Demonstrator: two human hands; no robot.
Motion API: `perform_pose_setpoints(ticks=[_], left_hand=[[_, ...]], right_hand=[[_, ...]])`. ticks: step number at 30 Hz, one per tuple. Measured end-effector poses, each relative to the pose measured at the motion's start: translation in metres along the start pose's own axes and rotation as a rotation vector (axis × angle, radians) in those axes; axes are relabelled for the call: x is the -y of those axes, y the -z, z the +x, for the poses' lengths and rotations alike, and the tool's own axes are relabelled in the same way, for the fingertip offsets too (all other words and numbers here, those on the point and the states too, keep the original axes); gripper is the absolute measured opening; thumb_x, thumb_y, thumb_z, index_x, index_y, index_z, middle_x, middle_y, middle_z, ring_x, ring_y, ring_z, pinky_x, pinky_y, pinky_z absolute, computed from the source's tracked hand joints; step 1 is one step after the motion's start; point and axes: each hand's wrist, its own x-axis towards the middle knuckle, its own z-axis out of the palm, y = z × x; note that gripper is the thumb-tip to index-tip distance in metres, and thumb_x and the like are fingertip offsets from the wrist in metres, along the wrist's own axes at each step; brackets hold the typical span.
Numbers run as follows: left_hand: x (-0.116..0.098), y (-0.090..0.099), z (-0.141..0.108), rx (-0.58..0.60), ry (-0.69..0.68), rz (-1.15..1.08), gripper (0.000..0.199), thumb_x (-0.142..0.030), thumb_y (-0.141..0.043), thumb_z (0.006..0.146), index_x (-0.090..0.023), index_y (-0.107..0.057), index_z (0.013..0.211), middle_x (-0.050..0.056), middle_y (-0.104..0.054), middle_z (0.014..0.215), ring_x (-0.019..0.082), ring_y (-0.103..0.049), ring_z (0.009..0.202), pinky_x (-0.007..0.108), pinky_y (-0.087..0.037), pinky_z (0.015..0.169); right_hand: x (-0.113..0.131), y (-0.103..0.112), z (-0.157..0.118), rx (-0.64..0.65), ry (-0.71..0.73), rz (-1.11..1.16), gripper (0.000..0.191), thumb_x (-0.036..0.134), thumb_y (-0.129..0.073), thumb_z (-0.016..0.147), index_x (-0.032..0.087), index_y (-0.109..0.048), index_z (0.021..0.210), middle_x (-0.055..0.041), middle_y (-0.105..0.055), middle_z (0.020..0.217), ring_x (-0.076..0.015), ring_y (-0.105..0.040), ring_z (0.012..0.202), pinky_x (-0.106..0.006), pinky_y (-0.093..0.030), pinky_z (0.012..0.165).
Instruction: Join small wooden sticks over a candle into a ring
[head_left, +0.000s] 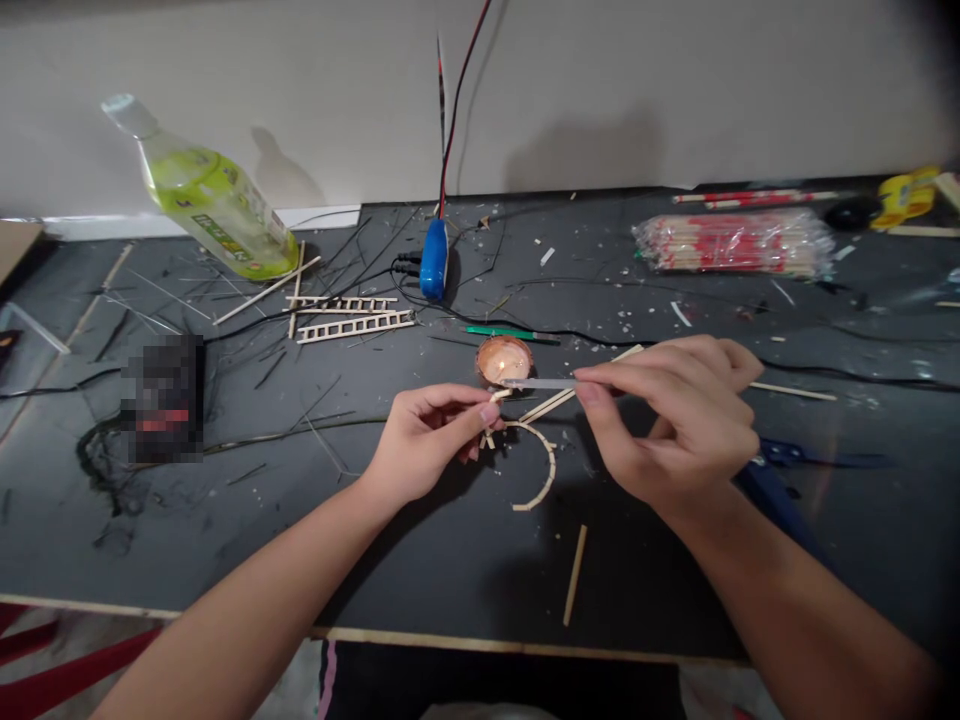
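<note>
My left hand [442, 435] pinches one end of a curved piece made of short wooden stick segments [551, 465], which hangs in an open ring below the fingers. Between thumb and fingertips my right hand [675, 415] grips a thin translucent glue stick [547, 384]. Its tip points left, over the near rim of a small round cup with a lit candle [504, 360] and close above the held end of the wooden piece. Whether the tip touches the wood I cannot tell. Pale wooden sticks [551, 402] lie behind the curve.
Two small wooden ladders [356, 325] lie left of the candle. A blue cable connector [433, 262], a tilted green-labelled bottle [225, 215] and a wrapped bundle of sticks [735, 243] stand farther back. Blue pliers [780, 490] rest by my right wrist. One loose stick [575, 575] lies in front.
</note>
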Motion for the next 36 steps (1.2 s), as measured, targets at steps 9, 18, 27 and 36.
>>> perform_pose_setpoints(ticks=[9, 18, 27, 36], left_hand=[[-0.003, 0.001, 0.002, -0.048, -0.012, -0.030, 0.019, -0.031, -0.085, 0.085, -0.015, -0.080, 0.094, 0.005, -0.079, 0.079, 0.006, -0.060, 0.049, 0.018, -0.051, 0.047], [0.000, 0.002, 0.001, 0.032, -0.026, -0.080, 0.016, -0.030, -0.082, 0.089, -0.017, -0.080, 0.097, 0.005, -0.080, 0.083, 0.007, -0.062, 0.051, 0.018, -0.053, 0.050], [-0.004, 0.006, 0.003, -0.021, -0.032, -0.107, 0.017, -0.031, -0.080, 0.090, -0.016, -0.080, 0.098, 0.006, -0.079, 0.084, 0.006, -0.062, 0.052, 0.018, -0.052, 0.049], [-0.009, 0.015, 0.010, -0.113, -0.071, -0.088, 0.020, -0.033, -0.082, 0.089, -0.016, -0.080, 0.100, 0.005, -0.078, 0.085, 0.006, -0.060, 0.050, 0.018, -0.050, 0.048]], right_hand=[[0.000, 0.000, -0.002, 0.033, -0.034, 0.006, 0.015, 0.017, -0.078, 0.084, 0.028, -0.073, 0.092, -0.0003, -0.074, 0.078, -0.0219, -0.063, 0.073, -0.050, -0.038, 0.088], [-0.009, -0.004, -0.002, 0.078, -0.109, -0.077, 0.005, 0.023, -0.074, 0.090, 0.027, -0.074, 0.093, -0.0015, -0.074, 0.084, -0.0223, -0.065, 0.080, -0.051, -0.036, 0.097], [-0.042, -0.017, -0.005, 0.277, -0.287, -0.029, 0.009, 0.032, -0.068, 0.097, 0.029, -0.075, 0.100, 0.0007, -0.078, 0.095, -0.0226, -0.069, 0.095, -0.047, -0.034, 0.100], [-0.047, -0.018, -0.009, 0.378, -0.261, -0.022, 0.007, 0.032, -0.071, 0.094, 0.031, -0.078, 0.094, -0.0004, -0.076, 0.107, -0.0255, -0.067, 0.108, -0.050, -0.027, 0.108]])
